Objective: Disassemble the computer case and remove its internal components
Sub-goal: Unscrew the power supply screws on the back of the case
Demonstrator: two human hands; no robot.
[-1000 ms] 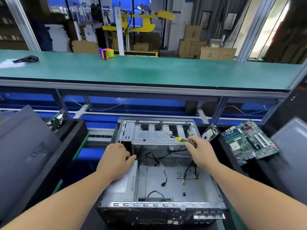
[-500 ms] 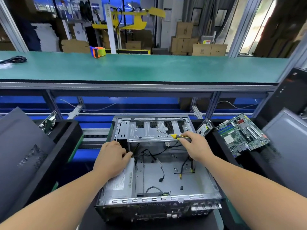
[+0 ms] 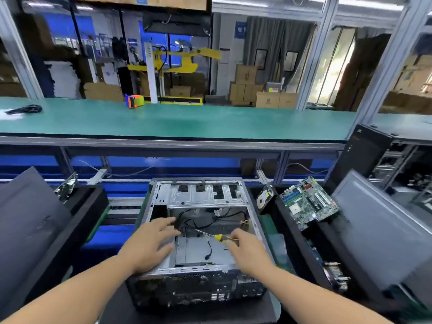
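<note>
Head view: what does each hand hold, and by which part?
Right hand grips the screwdriver by its yellow handle. Left hand holds nothing, fingers spread over the computer case.

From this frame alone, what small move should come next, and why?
Probably bring the screwdriver tip onto a fastener near the case middle: the right hand grips it pointing inward, while the left hand, fingers spread, reaches toward the loose black cables.
</note>
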